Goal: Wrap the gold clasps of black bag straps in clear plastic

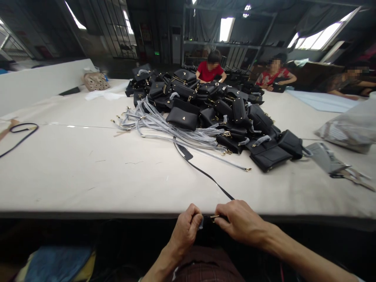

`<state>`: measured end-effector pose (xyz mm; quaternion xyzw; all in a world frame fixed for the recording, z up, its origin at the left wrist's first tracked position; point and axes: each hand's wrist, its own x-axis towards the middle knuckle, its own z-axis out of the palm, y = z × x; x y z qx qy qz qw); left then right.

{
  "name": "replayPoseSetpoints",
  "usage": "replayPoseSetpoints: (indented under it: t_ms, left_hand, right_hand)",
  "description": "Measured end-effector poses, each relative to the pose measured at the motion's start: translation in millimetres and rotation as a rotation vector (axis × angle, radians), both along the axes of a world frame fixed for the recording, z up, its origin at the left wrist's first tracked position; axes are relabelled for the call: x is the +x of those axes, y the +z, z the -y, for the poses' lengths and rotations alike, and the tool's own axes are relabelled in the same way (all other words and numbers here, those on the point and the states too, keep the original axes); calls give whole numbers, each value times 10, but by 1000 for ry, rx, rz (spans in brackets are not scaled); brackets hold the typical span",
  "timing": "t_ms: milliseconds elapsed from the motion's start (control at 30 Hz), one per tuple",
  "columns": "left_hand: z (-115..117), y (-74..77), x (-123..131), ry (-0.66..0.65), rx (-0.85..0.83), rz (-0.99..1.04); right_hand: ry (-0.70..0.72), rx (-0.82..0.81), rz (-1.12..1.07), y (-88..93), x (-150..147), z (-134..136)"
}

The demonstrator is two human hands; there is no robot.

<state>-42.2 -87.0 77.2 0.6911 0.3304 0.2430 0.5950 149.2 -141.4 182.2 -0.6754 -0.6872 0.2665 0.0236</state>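
My right hand (242,221) is closed on a black strap (203,171) at the table's front edge. A small gold-coloured metal piece (214,217) shows at its fingertips. From this hand the strap runs back across the table toward a black tag (185,152). Just to the left, my left hand (187,225) is closed in a pinch, with a bit of clear plastic wrap (201,223) poking out beside the thumb. Whatever else the left fingers hold is hidden. A narrow gap separates the two hands.
A large heap of black handbags (182,114) covers the middle of the table (117,180). Plastic-wrapped straps (158,121) with gold clasps lie before it. A plastic bag (349,127) stands at right. Several people sit across, one in a red shirt (209,71).
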Motion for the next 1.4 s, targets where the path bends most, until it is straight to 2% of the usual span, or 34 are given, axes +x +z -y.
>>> replayPoseSetpoints:
  t_ms: [67,100,233,333,467,600,667,767,833,967,1067,1167,1233,1367,1400]
  left_hand:
    - [-33,4,-4,20,-9,-1]
    - [-62,10,-16,39,-18,-7]
    - [-198,61,-69,101,29,36]
    - [-233,138,-34,133,125,150]
    - [-225,288,105,129,92,217]
    - [-303,399,168,76,-3,182]
    - [-362,403,131,-8,-55,154]
    - [-412,337,37,-139,-99,125]
    - [-403,256,-5,-155,-75,108]
    - [-335,80,9,-58,188,60]
    - [-309,19,42,-59,355,36]
    - [-325,58,42,-131,342,40]
    - [-353,113,26,-191,204,31]
    - [-430,170,-10,-438,-473,48]
    - [-445,166,-16,-495,-578,59]
  right_hand:
    - [-57,40,-3,-30,-32,3]
    - [-105,18,-84,-32,-32,-4]
    - [-353,-292,-646,30,34,-77]
    - [-441,-358,-819,49,58,-130]
    - [-423,-257,-690,-30,14,-140]
    - [-148,52,-384,-77,-10,-108]
    - [-107,96,-396,-47,-2,-106]
    - [-340,-43,-650,18,29,-142]
    - [-519,-128,-837,29,56,-177]
    - [-730,-206,-1201,-65,72,-197]
    - [-789,-250,-1290,-143,49,-158]
    - [-660,-236,-1029,-139,66,-126]
    - [-439,-131,-747,-95,116,-124]
    - [201,222,-178,19,202,-147]
    - [312,279,-74,41,200,-154]
